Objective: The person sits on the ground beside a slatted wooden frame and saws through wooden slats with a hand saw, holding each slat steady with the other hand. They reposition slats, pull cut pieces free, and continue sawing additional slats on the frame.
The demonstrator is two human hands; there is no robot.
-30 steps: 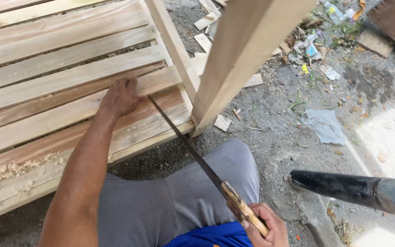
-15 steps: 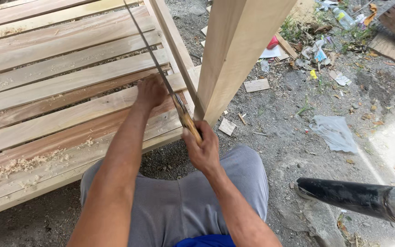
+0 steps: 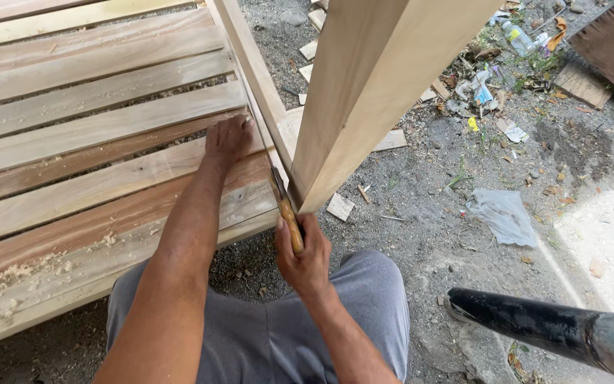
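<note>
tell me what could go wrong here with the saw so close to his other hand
1. The left hand presses flat on the slatted wooden frame right beside the thin blade of the wooden-handled hand saw; a jump of the blade could cut the fingers.
2. The right hand works the saw tight against the tall pale timber post, so the blade may bind there.
3. Loose wood offcuts and litter on the gravel could cause a slip.
</note>
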